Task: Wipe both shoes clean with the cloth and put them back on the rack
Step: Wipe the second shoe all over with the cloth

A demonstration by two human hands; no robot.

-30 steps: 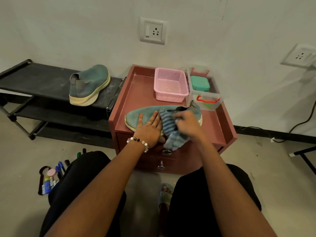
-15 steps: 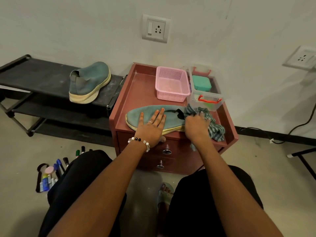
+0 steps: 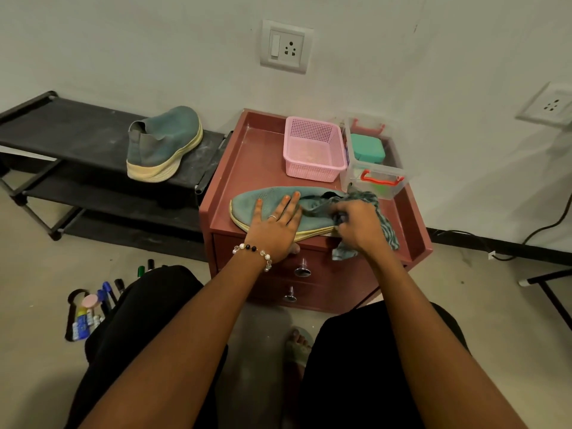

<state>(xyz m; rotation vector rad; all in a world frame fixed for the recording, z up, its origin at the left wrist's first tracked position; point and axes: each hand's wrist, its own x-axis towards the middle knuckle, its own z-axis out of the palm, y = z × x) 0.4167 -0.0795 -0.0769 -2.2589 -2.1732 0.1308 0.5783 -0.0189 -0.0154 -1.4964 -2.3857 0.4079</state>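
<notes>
A teal shoe (image 3: 247, 201) with a pale sole lies on its side along the front of the red drawer unit (image 3: 247, 150), toe to the left. My left hand (image 3: 275, 227) presses flat on its middle, fingers straight, thumb over the front edge. My right hand (image 3: 359, 226) grips a striped blue-grey cloth (image 3: 387, 227) against the shoe's heel end. The second teal shoe (image 3: 164, 144) stands on the top shelf of the black rack (image 3: 62, 131) at the left, heel toward me.
A pink basket (image 3: 312, 150) and a clear box (image 3: 371, 159) with a green item stand at the back of the drawer unit. Pens and small tubes (image 3: 89, 308) lie on the floor at the left. A cable (image 3: 551, 224) runs along the wall at the right.
My right hand swept the cloth from the shoe's middle to its heel end, then drew slightly back toward the middle. My left hand stayed pressed on the shoe.
</notes>
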